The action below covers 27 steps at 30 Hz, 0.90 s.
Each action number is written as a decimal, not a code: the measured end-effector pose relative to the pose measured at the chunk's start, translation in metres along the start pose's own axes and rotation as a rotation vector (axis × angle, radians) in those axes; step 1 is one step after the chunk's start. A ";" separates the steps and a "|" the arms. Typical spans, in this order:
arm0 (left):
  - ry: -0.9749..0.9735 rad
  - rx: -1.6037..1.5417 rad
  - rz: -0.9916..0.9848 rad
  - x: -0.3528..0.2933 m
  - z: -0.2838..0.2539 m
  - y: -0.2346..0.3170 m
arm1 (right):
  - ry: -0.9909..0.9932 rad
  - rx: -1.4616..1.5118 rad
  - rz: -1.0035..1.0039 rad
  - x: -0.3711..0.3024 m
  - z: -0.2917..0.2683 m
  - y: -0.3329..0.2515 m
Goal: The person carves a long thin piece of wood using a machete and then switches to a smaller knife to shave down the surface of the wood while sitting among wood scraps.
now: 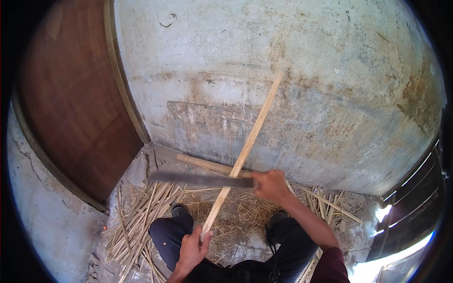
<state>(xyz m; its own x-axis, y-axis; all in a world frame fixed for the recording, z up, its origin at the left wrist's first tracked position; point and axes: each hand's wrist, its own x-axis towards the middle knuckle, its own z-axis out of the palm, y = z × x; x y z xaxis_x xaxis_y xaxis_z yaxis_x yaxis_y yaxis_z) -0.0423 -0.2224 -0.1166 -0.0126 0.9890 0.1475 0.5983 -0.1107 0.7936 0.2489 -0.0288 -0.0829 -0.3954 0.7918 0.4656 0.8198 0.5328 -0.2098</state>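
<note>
Strip [248, 144] in left hand [192, 249]; right hand [272, 184] near.

At the left there is a flat reddish-brown door [71, 108], set in a greyish-brown wooden frame [123, 80]. In front rises a whitish plastered wall [330, 42], which has brown and grey stains. Near the door's foot lies a crumpled pale sheet [138, 170]. At the right, light passes through the gaps of a dark slatted panel [411, 205].

The knife [198, 179] crosses the strip [243, 155] before the wall [330, 56], sticks [137, 226] on the floor [239, 250] left and right
</note>
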 end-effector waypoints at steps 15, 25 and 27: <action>-0.056 0.016 -0.054 -0.011 -0.001 -0.005 | 0.115 0.135 0.210 0.028 0.011 0.051; -0.014 -0.009 -0.017 0.002 -0.003 0.010 | -0.051 0.225 0.042 0.006 0.018 0.004; -0.003 -0.015 -0.002 0.004 -0.003 0.011 | 0.000 0.213 0.037 0.011 0.022 0.004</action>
<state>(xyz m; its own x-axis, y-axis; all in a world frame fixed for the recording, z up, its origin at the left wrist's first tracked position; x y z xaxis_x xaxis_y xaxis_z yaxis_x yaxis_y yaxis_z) -0.0383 -0.2197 -0.1051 -0.0116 0.9895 0.1441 0.5858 -0.1101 0.8029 0.2388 -0.0108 -0.0975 -0.3671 0.8119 0.4539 0.7279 0.5546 -0.4032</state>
